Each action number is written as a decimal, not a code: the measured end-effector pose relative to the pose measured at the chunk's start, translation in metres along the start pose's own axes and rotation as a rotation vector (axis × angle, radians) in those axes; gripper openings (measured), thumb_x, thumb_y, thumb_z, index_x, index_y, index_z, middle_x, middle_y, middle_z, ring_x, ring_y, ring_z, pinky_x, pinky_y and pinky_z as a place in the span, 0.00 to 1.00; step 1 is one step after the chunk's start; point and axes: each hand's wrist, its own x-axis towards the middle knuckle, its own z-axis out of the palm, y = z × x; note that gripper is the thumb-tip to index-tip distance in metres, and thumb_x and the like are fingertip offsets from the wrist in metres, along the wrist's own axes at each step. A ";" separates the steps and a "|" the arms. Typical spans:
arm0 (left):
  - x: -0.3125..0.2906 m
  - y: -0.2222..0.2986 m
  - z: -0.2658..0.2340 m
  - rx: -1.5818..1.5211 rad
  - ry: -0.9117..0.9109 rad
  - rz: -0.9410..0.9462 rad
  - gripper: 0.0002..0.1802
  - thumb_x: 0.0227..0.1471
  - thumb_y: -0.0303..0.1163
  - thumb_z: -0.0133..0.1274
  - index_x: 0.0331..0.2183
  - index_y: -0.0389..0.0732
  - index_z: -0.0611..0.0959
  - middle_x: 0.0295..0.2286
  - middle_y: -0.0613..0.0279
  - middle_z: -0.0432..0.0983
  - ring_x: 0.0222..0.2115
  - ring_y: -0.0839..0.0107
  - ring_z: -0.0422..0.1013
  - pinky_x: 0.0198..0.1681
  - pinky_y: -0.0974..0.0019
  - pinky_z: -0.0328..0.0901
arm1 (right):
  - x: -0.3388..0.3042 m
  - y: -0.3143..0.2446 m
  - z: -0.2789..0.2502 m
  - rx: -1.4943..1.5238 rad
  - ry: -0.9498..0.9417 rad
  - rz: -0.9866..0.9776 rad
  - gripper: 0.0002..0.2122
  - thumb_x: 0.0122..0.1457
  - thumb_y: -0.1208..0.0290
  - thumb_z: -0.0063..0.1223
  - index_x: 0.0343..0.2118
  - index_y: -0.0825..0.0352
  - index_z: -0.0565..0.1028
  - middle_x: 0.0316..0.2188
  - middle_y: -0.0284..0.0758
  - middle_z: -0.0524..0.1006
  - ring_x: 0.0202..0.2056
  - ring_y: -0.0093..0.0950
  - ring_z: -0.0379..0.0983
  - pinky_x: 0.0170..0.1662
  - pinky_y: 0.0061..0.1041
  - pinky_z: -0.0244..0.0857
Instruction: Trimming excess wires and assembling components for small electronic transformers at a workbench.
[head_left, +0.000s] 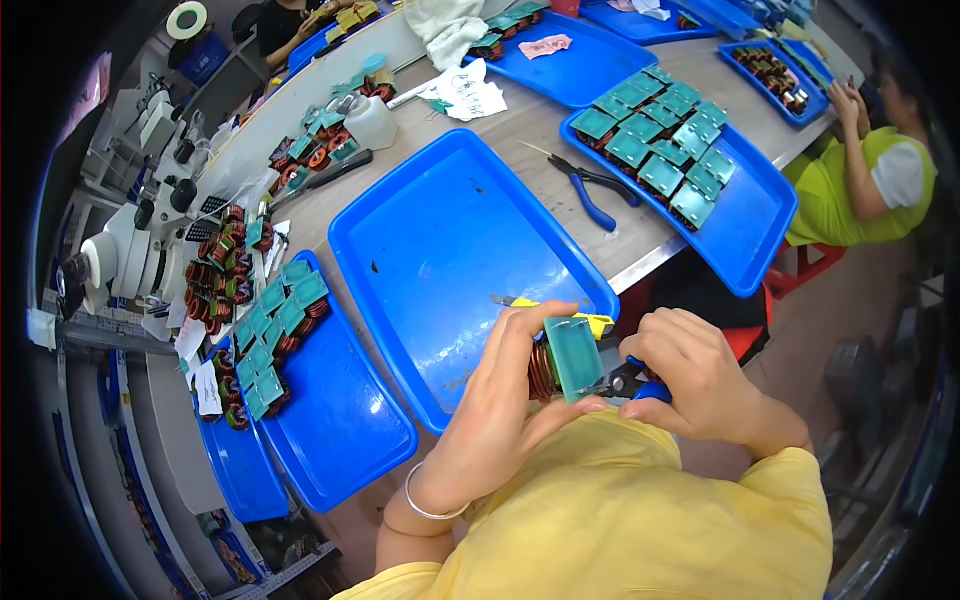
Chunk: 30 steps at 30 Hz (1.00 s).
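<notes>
My left hand (490,400) is closed around a copper-wire coil (542,374) with a flat green plate (574,357) on its right side. The thumb and fingers grip the plate's edges. In my right hand (695,372) is a pair of blue-handled cutters (625,380). Their jaws meet the lower right edge of the green plate; whether they touch a wire there is too small to tell. Behind my left fingers, a yellow tool (601,324) with a metal tip lies at the near edge of a large blue tray (450,250), partly hidden.
Green-plated coils (660,130) fill part of a blue tray at the right; more coils (265,345) lie on trays at the left. Long-nose pliers (583,185) rest on the table. A microscope (125,250) stands far left. A person in a green vest (880,190) sits at right.
</notes>
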 end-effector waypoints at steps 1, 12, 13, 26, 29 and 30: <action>-0.001 0.000 0.001 0.005 0.019 0.019 0.34 0.37 0.28 0.62 0.46 0.36 0.64 0.38 0.50 0.63 0.39 0.56 0.63 0.43 0.62 0.60 | 0.001 -0.004 -0.005 -0.014 -0.051 0.016 0.21 0.47 0.53 0.54 0.29 0.70 0.68 0.23 0.38 0.65 0.24 0.36 0.63 0.27 0.30 0.58; -0.013 0.002 0.000 -0.069 0.014 0.095 0.38 0.31 0.32 0.66 0.45 0.36 0.66 0.39 0.51 0.65 0.41 0.57 0.64 0.44 0.62 0.60 | 0.013 -0.004 -0.019 -0.145 -0.050 0.053 0.20 0.45 0.54 0.57 0.29 0.69 0.68 0.24 0.39 0.68 0.26 0.36 0.66 0.29 0.29 0.60; -0.014 0.002 0.000 -0.071 0.024 0.114 0.38 0.31 0.34 0.66 0.45 0.36 0.66 0.40 0.51 0.65 0.41 0.57 0.64 0.45 0.62 0.60 | 0.014 -0.004 -0.018 -0.144 -0.050 0.055 0.20 0.45 0.54 0.57 0.29 0.69 0.68 0.24 0.39 0.68 0.26 0.36 0.66 0.29 0.29 0.60; -0.013 -0.002 -0.002 -0.088 0.017 0.158 0.40 0.30 0.35 0.67 0.45 0.34 0.66 0.39 0.49 0.65 0.41 0.56 0.64 0.45 0.62 0.60 | 0.019 -0.003 -0.019 -0.210 -0.075 0.011 0.20 0.45 0.54 0.56 0.29 0.68 0.68 0.24 0.37 0.66 0.25 0.33 0.64 0.28 0.28 0.58; -0.012 -0.001 -0.004 -0.055 0.004 0.168 0.40 0.30 0.35 0.66 0.45 0.33 0.66 0.39 0.48 0.65 0.41 0.56 0.64 0.44 0.62 0.60 | 0.021 -0.004 -0.021 -0.218 -0.079 -0.009 0.21 0.46 0.52 0.54 0.28 0.69 0.68 0.23 0.37 0.65 0.25 0.34 0.63 0.28 0.29 0.57; -0.012 -0.002 -0.005 -0.036 0.005 0.200 0.40 0.30 0.35 0.66 0.45 0.33 0.66 0.39 0.48 0.65 0.40 0.56 0.64 0.44 0.62 0.61 | 0.022 -0.004 -0.022 -0.225 -0.099 -0.012 0.22 0.47 0.51 0.52 0.28 0.70 0.68 0.22 0.39 0.64 0.24 0.36 0.62 0.28 0.30 0.57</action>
